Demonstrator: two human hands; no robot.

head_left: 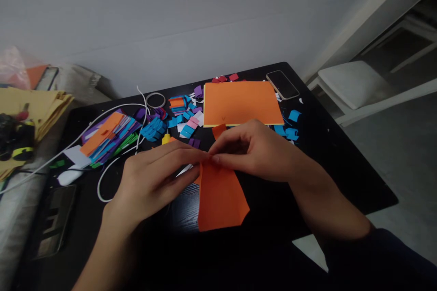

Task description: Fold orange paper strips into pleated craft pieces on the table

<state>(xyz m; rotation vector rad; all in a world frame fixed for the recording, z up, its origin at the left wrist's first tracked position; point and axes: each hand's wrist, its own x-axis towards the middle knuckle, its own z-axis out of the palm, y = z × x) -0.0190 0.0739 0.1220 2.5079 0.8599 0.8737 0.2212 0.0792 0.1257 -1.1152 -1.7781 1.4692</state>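
Left hand [153, 177] and right hand [256, 150] pinching orange paper [220, 198], sheet stack [241, 102], scraps [187, 123], phone [282, 84] beyond

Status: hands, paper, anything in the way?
Left hand and right hand both pinch the orange paper piece at its top edge. Black table beneath. Paper scraps, white cable close by on the left.

The left hand [153, 182] lies palm down, its fingers stretched toward the middle with the thumb and forefinger tips pinched. The right hand [256, 150] meets it from the other side, knuckles up and fingers curled, also pinching. The fingertips of the two hands touch. Both forearms angle inward.
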